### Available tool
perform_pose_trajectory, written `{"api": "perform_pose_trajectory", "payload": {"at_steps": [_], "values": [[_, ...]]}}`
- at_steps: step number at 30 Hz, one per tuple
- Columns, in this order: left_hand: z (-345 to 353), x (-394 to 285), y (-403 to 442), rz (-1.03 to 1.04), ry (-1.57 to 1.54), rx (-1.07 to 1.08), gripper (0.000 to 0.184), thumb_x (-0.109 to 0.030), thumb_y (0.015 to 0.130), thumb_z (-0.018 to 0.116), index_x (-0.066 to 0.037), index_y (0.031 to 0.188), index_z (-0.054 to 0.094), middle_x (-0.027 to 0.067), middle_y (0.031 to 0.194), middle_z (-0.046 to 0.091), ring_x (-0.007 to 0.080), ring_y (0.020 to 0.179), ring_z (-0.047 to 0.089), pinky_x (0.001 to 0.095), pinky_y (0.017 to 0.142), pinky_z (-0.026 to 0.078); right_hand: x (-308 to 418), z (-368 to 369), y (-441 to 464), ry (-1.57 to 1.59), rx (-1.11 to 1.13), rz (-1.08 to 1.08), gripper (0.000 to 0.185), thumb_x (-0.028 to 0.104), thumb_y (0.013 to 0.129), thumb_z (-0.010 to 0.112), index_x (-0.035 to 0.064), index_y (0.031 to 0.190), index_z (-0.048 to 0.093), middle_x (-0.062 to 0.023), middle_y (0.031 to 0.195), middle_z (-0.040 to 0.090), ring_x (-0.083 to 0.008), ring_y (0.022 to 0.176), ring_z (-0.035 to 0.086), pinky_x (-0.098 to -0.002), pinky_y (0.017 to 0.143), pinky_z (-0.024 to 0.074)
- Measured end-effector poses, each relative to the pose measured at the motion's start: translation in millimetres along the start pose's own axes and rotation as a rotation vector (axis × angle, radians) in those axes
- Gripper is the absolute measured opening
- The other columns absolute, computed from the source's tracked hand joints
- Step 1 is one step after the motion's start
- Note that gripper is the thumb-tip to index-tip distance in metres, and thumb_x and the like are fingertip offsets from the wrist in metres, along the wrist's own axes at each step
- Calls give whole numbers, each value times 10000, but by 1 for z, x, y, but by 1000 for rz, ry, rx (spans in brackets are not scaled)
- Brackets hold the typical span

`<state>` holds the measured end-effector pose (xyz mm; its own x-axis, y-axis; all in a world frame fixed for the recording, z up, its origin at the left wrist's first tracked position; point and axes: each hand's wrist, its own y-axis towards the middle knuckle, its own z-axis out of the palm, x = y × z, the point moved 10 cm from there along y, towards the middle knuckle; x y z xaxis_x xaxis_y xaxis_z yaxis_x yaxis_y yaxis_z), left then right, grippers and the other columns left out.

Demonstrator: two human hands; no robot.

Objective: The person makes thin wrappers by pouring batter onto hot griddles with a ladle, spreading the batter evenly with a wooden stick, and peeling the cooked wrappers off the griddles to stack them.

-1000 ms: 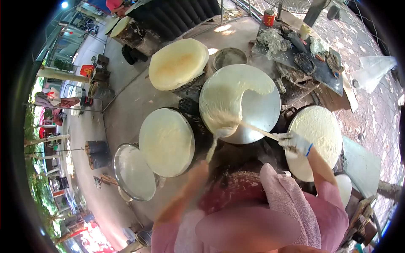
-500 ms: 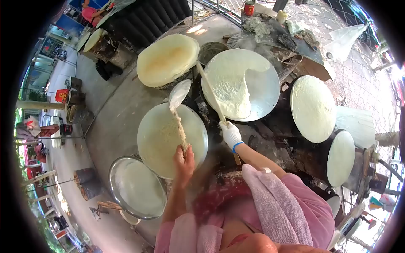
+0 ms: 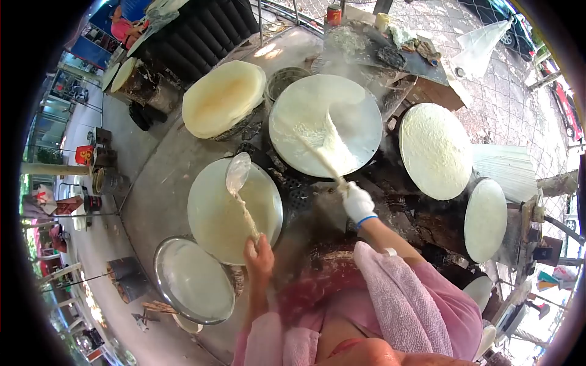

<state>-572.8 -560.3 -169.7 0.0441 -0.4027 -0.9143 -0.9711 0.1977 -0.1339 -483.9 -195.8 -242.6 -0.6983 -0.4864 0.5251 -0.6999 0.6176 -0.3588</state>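
My bare left hand [image 3: 259,255] is closed around the batter-caked handle of a ladle [image 3: 238,173]. The ladle's bowl hovers over or rests on the upper part of a round pan [image 3: 213,195] with pale batter on it; I cannot tell which. In a white glove, my right hand [image 3: 358,204] grips a batter-coated wooden spreader [image 3: 327,161] low on its handle. Its far part lies across the large round griddle [image 3: 360,116] ahead. A thick fold of white batter [image 3: 336,143] lies along the spreader, and a thinner film coats the griddle's left side.
A stack of thin round pancakes [image 3: 223,97] stands at the back left. Two batter-covered griddles [image 3: 436,151] are on the right. A metal basin of white batter [image 3: 198,283] sits at lower left. Behind is a cluttered table [image 3: 366,52]; a person in pink [image 3: 122,27] is far off.
My right hand has swung the spreader's far end from the griddle's left edge inward across the batter. The batter fold has shifted and narrowed. My left hand still holds the ladle; the view has turned slightly.
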Motion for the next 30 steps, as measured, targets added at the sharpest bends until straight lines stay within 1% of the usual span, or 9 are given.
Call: {"api": "perform_pose_trajectory", "payload": {"at_steps": [4,9,10,14,17,19,22,23,30], "values": [[32,-24,-14,-149,-170,-37,97,-150,985,571,-65,946,544,-28,640,458,42,439,385,214,360,307,-54,-47,61,-2,-138,-5,368,381,988,488,33,981,607,-267,829,670,-448,805,658,-544,704,513],[74,-62,-39,-321,-273,-76,104,-148,989,561,-58,939,543,-22,615,448,52,416,373,223,353,290,-47,-36,30,-50,188,-231,428,449,963,516,29,1003,587,-258,815,668,-456,810,657,-548,702,509],[76,-66,-39,-263,-183,-75,108,-151,991,560,-57,940,543,-21,612,447,53,418,375,224,356,288,-58,-38,24,-121,254,-184,402,439,965,515,42,996,572,-230,812,679,-437,793,668,-548,691,511],[88,-78,-48,-111,44,-62,119,-164,994,555,-54,950,540,-16,606,444,58,423,376,224,362,281,-92,-102,75,-148,-52,-153,356,388,966,522,37,962,580,-212,799,682,-418,755,673,-539,643,520],[100,-94,-48,198,401,-39,124,-171,993,557,-56,954,535,-18,607,445,58,427,374,222,365,279,-92,-116,112,-86,-99,-126,363,376,962,527,23,932,604,-226,797,677,-431,760,665,-532,655,524],[106,-90,-43,24,221,-17,129,-176,992,559,-57,952,530,-19,613,447,55,435,377,216,372,284,-85,-110,99,-9,-63,-138,388,388,966,519,14,922,613,-241,808,676,-445,787,660,-539,701,523],[116,-87,-38,-172,38,-1,132,-179,992,560,-58,953,525,-20,619,450,53,444,382,212,379,291,-105,-75,55,-92,263,-123,575,443,985,476,82,1428,414,-245,838,683,-422,796,677,-538,711,511],[116,-87,-37,-150,69,-11,131,-179,993,560,-61,953,521,-20,616,450,54,440,382,214,378,292,-126,-63,65,-136,218,-104,696,462,983,477,132,1538,219,-248,821,681,-401,783,686,-527,689,511],[109,-73,-35,-243,93,-77,153,-201,1005,563,-68,946,516,-17,584,441,64,405,375,229,358,281,-58,-146,207,-192,-198,-47,663,431,944,547,99,1481,345,-203,941,688,-385,805,695,-512,684,541]]}}
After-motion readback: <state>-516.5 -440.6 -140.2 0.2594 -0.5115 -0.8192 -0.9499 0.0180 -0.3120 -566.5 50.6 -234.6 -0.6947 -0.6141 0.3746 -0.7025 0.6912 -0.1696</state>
